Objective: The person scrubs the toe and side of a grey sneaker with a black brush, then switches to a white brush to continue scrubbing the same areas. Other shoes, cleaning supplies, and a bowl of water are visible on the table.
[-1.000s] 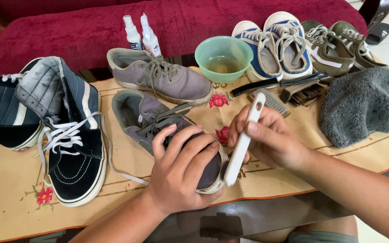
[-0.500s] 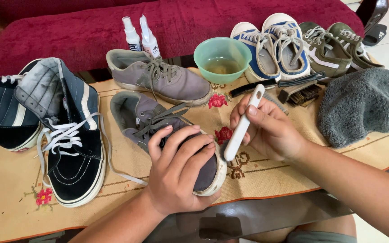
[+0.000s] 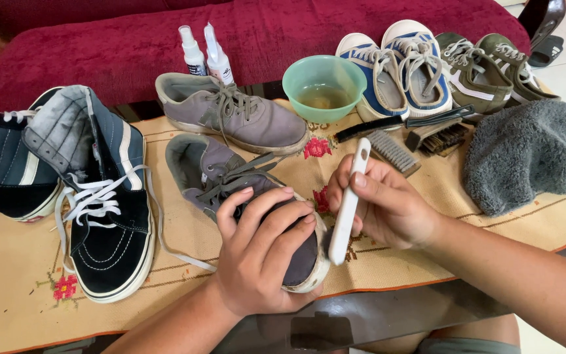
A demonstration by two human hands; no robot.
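Left hand (image 3: 263,252) palm down, fingers spread over toe of grey shoe (image 3: 230,190), grip pressing it onto desk (image 3: 8,275) at near edge. Right hand (image 3: 381,203) just beside toe, grip pinching white brush handle (image 3: 348,200), tilted near upright, lower end by sole. Count: 2 grey shoes, 2 dark high-tops (image 3: 99,196), 2 blue-white sneakers (image 3: 394,72), 2 green sneakers (image 3: 486,69), 2 spray bottles (image 3: 204,56), 1 green bowl (image 3: 323,82), 1 grey cloth (image 3: 532,154).

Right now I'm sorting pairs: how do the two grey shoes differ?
The near grey shoe is gripped at the toe by the left hand, laces loose; the far grey shoe lies untouched, laces tied. The near one points toward the person, the far one rightward. Both are grey low-tops.
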